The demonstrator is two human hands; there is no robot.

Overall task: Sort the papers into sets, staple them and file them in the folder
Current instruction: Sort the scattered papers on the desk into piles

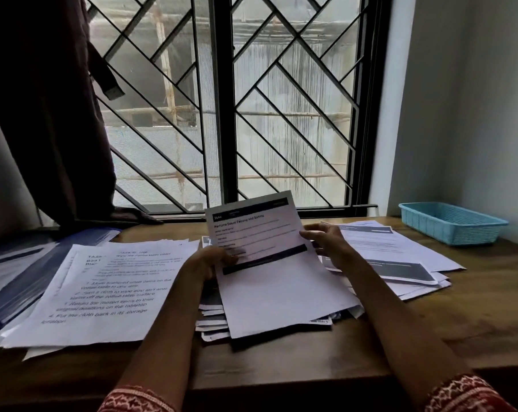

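Both hands raised | left hand [205,263], right hand [326,242] pinch sheet [269,263] edges

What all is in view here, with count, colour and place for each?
Held sheet: one, white with black bars, centre, tilted up.
Left pile: one, white printed sheets, left of the hands.
Middle pile: one, white and dark, under the held sheet.
Right pile: one, white and grey, right.
Folder: one, blue, far left.
Basket: one, light blue, far right corner.
Table: one, brown wood.
Curtain: one, dark, upper left.
Window: one, black grille.
Left hand: holds the sheet's left edge.
Right hand: holds its right edge.
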